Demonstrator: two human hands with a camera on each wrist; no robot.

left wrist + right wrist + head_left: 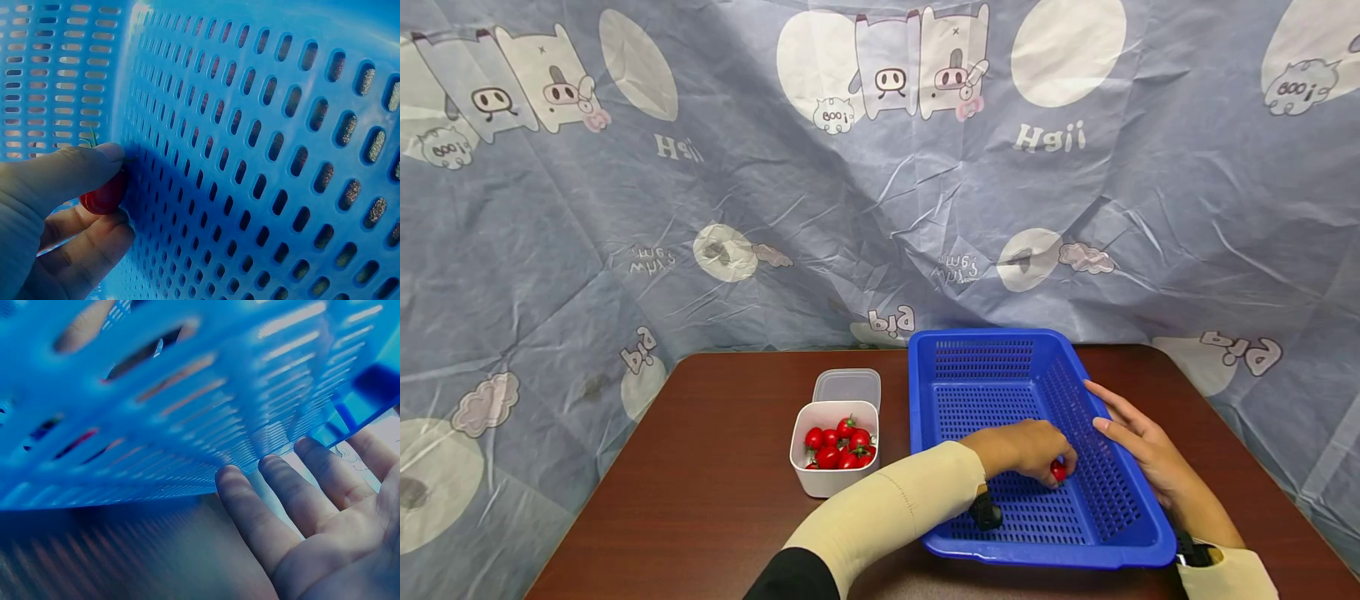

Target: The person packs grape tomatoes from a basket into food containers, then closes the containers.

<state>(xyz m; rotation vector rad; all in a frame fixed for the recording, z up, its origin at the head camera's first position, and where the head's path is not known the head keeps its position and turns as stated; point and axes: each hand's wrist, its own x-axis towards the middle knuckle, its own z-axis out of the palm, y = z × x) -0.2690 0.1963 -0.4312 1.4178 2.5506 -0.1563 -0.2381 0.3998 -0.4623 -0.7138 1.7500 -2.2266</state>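
Inside the blue slotted basket, my left hand pinches a cherry tomato between thumb and fingers. Close up in the left wrist view, the red tomato has a green stem and is near the basket's side wall. My right hand rests against the outside of the basket's right side, its thumb at the rim. Straight fingers touch the slotted wall from outside in the right wrist view.
Left of the basket, a white container holds several cherry tomatoes. Behind it lies a translucent lid. Everything stands on a dark brown table, with a printed grey-blue cloth hanging behind.
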